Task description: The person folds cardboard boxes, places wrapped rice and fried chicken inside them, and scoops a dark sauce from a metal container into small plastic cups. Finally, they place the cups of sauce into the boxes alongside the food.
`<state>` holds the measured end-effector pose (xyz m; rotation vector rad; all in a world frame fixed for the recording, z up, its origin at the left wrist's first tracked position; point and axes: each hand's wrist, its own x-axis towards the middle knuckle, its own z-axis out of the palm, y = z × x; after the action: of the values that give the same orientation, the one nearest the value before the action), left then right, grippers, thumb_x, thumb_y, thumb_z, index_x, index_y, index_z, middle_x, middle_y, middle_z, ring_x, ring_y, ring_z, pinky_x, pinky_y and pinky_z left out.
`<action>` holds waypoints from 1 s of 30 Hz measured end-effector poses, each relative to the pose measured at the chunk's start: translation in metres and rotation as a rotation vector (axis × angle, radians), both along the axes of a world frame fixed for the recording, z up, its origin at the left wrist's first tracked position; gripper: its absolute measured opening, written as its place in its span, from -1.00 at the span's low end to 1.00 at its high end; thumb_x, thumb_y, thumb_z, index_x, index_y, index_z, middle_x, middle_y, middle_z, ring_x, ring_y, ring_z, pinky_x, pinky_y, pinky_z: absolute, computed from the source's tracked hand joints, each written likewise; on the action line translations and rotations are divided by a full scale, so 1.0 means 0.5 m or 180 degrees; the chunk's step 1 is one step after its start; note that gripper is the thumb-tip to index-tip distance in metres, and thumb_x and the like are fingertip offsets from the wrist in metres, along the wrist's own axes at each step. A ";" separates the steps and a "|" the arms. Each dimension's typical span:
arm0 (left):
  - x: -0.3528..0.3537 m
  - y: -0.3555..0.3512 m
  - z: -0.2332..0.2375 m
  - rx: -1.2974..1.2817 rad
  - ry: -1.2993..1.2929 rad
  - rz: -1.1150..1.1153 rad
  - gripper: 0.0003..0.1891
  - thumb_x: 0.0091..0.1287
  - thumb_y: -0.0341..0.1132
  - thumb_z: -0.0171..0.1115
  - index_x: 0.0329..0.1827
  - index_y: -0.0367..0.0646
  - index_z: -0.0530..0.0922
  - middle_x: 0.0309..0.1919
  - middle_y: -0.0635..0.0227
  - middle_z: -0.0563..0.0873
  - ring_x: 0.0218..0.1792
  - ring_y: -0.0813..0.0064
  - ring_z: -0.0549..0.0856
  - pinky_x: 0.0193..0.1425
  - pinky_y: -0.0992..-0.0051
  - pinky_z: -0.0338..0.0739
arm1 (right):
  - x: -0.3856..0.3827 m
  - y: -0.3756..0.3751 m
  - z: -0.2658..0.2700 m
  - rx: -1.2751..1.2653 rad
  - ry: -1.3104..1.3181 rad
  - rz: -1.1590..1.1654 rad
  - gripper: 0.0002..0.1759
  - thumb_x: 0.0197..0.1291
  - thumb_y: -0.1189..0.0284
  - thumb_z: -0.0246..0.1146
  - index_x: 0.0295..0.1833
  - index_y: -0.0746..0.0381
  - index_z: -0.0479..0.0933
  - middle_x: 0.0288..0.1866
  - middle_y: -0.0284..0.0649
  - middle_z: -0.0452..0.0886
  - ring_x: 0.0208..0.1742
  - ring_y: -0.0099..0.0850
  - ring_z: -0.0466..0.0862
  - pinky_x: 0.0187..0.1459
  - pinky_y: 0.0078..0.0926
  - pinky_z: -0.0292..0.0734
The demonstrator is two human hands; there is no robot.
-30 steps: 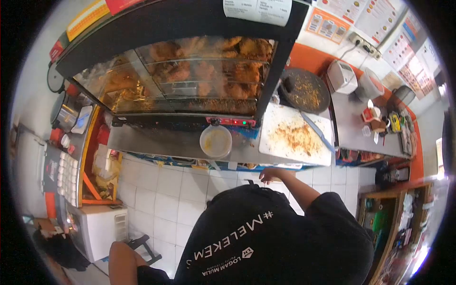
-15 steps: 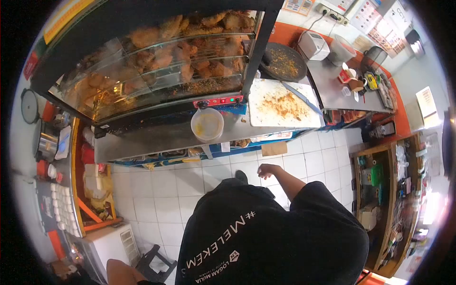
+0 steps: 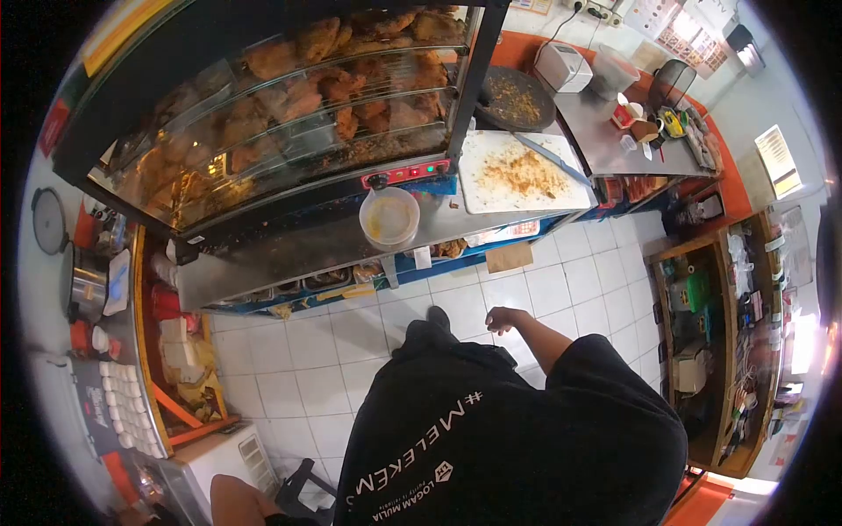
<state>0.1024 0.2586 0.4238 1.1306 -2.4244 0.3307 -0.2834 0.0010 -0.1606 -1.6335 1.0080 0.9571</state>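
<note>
My right hand (image 3: 501,320) hangs over the tiled floor, a little out from the counter edge. Its fingers are loosely bent and apart, with nothing visible in them. Part of my left arm (image 3: 237,501) shows at the bottom left, but the left hand itself is out of sight. Ahead on the steel counter lies a white cutting board (image 3: 491,188) strewn with brown crumbs, with a knife (image 3: 551,158) across its upper right part. To its left stands a round plastic tub (image 3: 389,218). Behind it is a dark round pan (image 3: 516,98) holding crumbs.
A glass warming cabinet (image 3: 289,105) full of fried chicken fills the upper left. Wooden shelves (image 3: 715,342) stand on the right. A black stool (image 3: 304,491) and a white appliance (image 3: 219,456) are at lower left. White floor tiles (image 3: 324,386) surround my legs.
My view has shifted slightly, so the counter and shelves sit a little differently in frame. My right hand has moved slightly to the right in the picture, still holding nothing.
</note>
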 end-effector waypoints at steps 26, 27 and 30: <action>0.222 0.202 0.211 -0.3987 0.1036 0.1884 -0.73 0.55 -0.27 0.16 0.13 -0.17 0.71 -0.01 0.26 0.79 -0.03 0.43 0.74 0.03 0.49 0.59 | 0.138 0.022 0.019 0.1088 0.0865 -0.0579 -0.67 0.40 0.08 0.22 0.04 0.07 0.62 0.01 -0.17 0.77 -0.02 -0.23 0.77 -0.03 0.02 0.67; 0.239 0.186 0.240 -0.4164 0.1239 0.2032 -0.73 0.55 -0.27 0.16 0.13 -0.17 0.71 -0.01 0.26 0.80 -0.03 0.43 0.74 0.03 0.49 0.59 | 0.146 0.016 0.011 0.1484 0.0765 -0.0414 -0.67 0.44 0.14 0.17 0.12 0.08 0.61 0.06 -0.18 0.76 0.02 -0.22 0.76 -0.02 -0.02 0.68; 0.299 0.068 0.315 -0.3469 0.1646 0.2674 -0.73 0.55 -0.27 0.16 0.13 -0.17 0.72 -0.01 0.26 0.80 -0.03 0.43 0.75 0.02 0.50 0.60 | 0.137 0.042 0.028 0.1534 -0.0173 -0.0387 -0.65 0.48 0.29 0.10 0.25 0.13 0.61 0.07 -0.25 0.77 0.01 -0.27 0.78 -0.03 -0.19 0.70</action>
<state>0.2518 0.2927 0.5814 1.3324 -0.9133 1.2258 -0.2148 0.0222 -0.1465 -1.1776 0.7565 0.9773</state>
